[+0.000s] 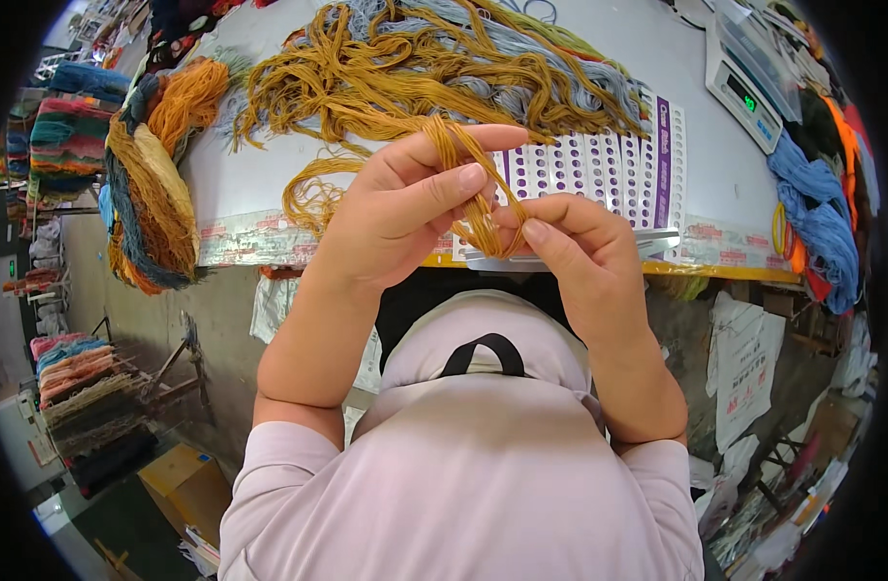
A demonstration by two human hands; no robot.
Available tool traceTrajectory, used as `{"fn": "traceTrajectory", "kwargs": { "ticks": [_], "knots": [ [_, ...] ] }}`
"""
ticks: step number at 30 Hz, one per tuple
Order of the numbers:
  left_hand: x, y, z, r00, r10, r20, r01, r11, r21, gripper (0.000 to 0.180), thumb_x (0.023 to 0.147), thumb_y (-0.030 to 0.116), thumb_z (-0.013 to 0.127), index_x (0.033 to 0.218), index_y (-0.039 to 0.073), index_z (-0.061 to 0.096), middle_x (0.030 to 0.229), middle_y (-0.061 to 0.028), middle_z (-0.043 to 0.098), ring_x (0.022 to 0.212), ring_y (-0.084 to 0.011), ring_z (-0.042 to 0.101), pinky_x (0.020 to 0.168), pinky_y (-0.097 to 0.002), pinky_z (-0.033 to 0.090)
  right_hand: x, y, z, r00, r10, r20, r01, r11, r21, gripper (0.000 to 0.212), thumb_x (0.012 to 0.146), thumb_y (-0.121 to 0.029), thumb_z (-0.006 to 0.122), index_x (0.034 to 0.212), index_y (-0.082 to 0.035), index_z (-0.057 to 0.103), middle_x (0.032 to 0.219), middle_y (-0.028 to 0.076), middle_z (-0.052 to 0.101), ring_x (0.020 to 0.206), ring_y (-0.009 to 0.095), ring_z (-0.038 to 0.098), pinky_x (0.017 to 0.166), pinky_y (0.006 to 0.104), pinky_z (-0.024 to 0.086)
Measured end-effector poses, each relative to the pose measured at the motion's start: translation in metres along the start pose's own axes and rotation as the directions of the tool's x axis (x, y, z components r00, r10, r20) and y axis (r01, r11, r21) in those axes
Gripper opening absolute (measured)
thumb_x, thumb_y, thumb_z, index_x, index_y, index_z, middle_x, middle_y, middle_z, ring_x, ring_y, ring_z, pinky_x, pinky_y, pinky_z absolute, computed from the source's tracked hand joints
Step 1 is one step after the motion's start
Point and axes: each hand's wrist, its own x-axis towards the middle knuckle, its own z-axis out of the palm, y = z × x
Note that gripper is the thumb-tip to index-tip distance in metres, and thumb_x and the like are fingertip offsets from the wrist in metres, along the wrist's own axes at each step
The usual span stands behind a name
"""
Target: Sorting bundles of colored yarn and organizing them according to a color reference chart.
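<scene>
A small hank of golden-brown embroidery thread (481, 230) is stretched between my two hands, just over the table's front edge. It loops over the index finger of my left hand (391, 198), which points to the right while the thumb presses on the strands. My right hand (589, 247) pinches the right side of the loop between thumb and fingertips. Behind my hands lies a large tangled pile of golden-brown thread (367, 87), mixed with grey-blue strands. Left of my left wrist, a smaller loose bunch of the same thread (313, 194) rests on the table.
White-and-purple punched cards (599, 179) lie beyond my right hand on the white table (245, 179). A digital scale (744, 97) stands at the far right, near blue yarn (812, 194). Mixed-colour skeins (158, 184) hang over the left table edge. Yarn racks (71, 368) stand farther left.
</scene>
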Motion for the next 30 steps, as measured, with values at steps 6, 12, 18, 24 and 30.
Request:
{"fn": "traceTrajectory", "kwargs": {
  "ticks": [6,12,18,24,30],
  "knots": [
    [-0.003,0.004,0.000,0.999,-0.050,0.002,0.050,0.998,0.037,0.041,0.090,0.008,0.054,0.128,-0.008,0.047,0.084,-0.0042,0.057,0.078,-0.0117,0.058,0.072,-0.0243,0.048,-0.003,-0.002,0.001,0.999,0.012,0.039,-0.012,1.000,0.004,0.020,0.092,-0.002,0.050,0.106,0.009,0.060,0.094,0.011,0.066,0.087,0.014,0.062,0.079,0.0268,0.052],
    [-0.004,0.006,0.007,0.999,-0.015,0.030,0.015,1.000,-0.006,0.042,0.089,0.009,0.056,0.127,-0.007,0.048,0.082,-0.0032,0.055,0.076,-0.0095,0.055,0.069,-0.0225,0.046,-0.005,-0.004,0.005,0.999,0.037,0.014,-0.037,0.999,-0.023,0.021,0.093,-0.003,0.050,0.107,0.008,0.060,0.091,0.012,0.066,0.081,0.015,0.064,0.075,0.0268,0.053],
    [-0.005,0.007,0.003,0.999,-0.015,0.029,0.014,0.999,0.040,0.043,0.088,0.009,0.058,0.127,-0.007,0.049,0.082,-0.0027,0.054,0.074,-0.0082,0.054,0.068,-0.0217,0.044,-0.006,-0.002,0.006,0.999,0.031,0.028,-0.031,0.999,-0.016,0.020,0.093,-0.003,0.049,0.107,0.008,0.059,0.090,0.012,0.066,0.081,0.014,0.064,0.073,0.0263,0.054],
    [-0.007,0.008,-0.002,0.999,-0.008,0.045,0.005,0.998,0.064,0.043,0.087,0.010,0.059,0.126,-0.008,0.049,0.083,-0.0037,0.055,0.074,-0.0094,0.055,0.070,-0.0222,0.045,-0.007,-0.003,0.008,1.000,0.022,0.018,-0.022,1.000,-0.007,0.018,0.093,-0.002,0.048,0.105,0.007,0.058,0.089,0.011,0.066,0.080,0.014,0.063,0.074,0.0263,0.053],
    [-0.006,0.007,-0.005,0.999,-0.006,0.037,0.004,0.998,0.064,0.045,0.087,0.010,0.060,0.126,-0.008,0.049,0.080,-0.0048,0.058,0.076,-0.0131,0.057,0.072,-0.0253,0.046,-0.006,-0.003,0.008,0.999,0.013,0.035,-0.014,0.999,0.046,0.014,0.090,0.002,0.048,0.101,0.006,0.055,0.089,0.011,0.064,0.082,0.014,0.062,0.078,0.0271,0.051]
  ]
}}
